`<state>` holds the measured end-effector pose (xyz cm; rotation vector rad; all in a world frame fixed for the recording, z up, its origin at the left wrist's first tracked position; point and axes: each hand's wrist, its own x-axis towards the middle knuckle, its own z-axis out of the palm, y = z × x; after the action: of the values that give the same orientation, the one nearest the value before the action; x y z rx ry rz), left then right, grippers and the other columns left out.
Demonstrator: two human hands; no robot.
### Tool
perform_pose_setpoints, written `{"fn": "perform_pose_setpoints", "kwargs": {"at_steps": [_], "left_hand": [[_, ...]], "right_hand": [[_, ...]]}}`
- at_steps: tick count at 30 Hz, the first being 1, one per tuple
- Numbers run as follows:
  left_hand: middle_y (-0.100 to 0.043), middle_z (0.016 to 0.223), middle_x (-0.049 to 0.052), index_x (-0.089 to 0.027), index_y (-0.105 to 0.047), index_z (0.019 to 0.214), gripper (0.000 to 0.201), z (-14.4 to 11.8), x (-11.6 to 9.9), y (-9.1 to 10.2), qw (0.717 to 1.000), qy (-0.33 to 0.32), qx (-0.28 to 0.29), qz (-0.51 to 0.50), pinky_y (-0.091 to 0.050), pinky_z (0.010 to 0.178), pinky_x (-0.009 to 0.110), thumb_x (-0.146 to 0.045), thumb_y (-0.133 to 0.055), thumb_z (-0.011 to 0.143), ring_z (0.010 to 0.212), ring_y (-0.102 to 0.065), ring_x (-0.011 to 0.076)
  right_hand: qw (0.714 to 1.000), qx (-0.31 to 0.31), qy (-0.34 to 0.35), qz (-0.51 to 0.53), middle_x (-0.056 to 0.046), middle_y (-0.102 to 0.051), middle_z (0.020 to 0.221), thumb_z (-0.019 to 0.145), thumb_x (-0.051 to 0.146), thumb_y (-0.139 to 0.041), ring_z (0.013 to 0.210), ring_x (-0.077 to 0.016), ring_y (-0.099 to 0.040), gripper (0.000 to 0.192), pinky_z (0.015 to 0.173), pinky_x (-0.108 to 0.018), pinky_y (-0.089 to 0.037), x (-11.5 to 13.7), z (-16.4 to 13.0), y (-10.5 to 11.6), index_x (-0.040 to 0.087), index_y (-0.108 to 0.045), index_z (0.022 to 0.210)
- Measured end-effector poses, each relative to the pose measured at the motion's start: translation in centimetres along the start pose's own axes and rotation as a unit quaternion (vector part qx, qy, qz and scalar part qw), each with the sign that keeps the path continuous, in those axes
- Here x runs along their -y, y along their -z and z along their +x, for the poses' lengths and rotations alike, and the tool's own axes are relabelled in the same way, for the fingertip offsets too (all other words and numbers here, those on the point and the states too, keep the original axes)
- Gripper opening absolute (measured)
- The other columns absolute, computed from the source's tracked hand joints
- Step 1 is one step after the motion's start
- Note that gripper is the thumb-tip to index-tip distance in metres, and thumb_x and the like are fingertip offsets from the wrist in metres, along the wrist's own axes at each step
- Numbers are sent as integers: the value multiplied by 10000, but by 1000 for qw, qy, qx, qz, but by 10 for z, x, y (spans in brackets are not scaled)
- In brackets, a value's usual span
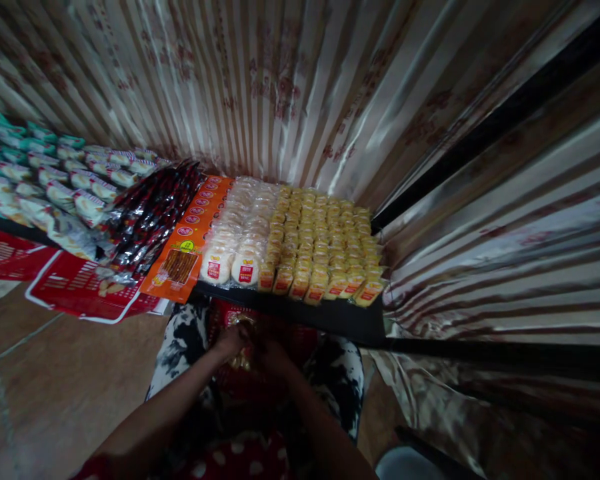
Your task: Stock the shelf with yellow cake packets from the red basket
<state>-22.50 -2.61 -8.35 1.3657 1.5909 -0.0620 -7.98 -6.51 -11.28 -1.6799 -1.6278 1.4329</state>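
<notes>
Red and crinkly, a dim plastic snack packet [245,363] is held low in the lap, just below the black table [330,317], so both hands can work it. Its long axis cannot be told. The left hand [230,341] and right hand [275,357] are closed on it. Yellow wrapped cakes [325,247] are ranked on the table above.

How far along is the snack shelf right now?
Looks done: yellow packets, round white packets, orange packs and dark packs sit in rows on the shelf. In hand: left hand and right hand work a red bag on the lap. Left: unclear; the shelf shows little bare space.
</notes>
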Motion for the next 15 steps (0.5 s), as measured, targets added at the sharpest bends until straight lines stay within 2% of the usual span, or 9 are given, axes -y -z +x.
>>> {"fn": "perform_pose_setpoints", "kwargs": {"at_steps": [3, 7, 11, 15], "left_hand": [[-683, 885, 52, -115, -644, 901, 195, -8, -9, 13, 998, -33, 3, -59, -452, 674, 206, -160, -522, 755, 815, -611, 141], [-671, 910, 46, -114, -627, 995, 267, -23, -22, 28, 986, -75, 25, -147, -437, 619, 187, -155, -463, 788, 743, -588, 108], [-664, 921, 61, -113, -619, 1034, 305, -44, -33, 37, 946, -91, 64, -306, -434, 614, 202, -207, -514, 764, 725, -579, 111], [-665, 923, 50, -134, -615, 995, 328, -63, -46, 43, 910, -108, 68, -394, -444, 675, 220, -230, -617, 681, 776, -593, 128]], "right_hand": [[999, -8, 17, 30, -72, -686, 1030, 776, 374, -528, 916, -225, -636, 347, 816, -355, -482, 10, -9, 19, 183, -634, 1046], [998, -29, 23, 50, -75, -698, 953, 787, 371, -487, 857, -217, -644, 324, 777, -347, -492, 24, -22, 41, 160, -643, 977], [997, -57, 30, 49, -80, -690, 984, 774, 386, -498, 921, -231, -626, 337, 846, -381, -465, 39, -34, 59, 159, -646, 973], [994, -84, 37, 61, -74, -694, 960, 750, 418, -532, 919, -239, -623, 336, 847, -392, -467, 53, -44, 75, 172, -660, 941]]}}
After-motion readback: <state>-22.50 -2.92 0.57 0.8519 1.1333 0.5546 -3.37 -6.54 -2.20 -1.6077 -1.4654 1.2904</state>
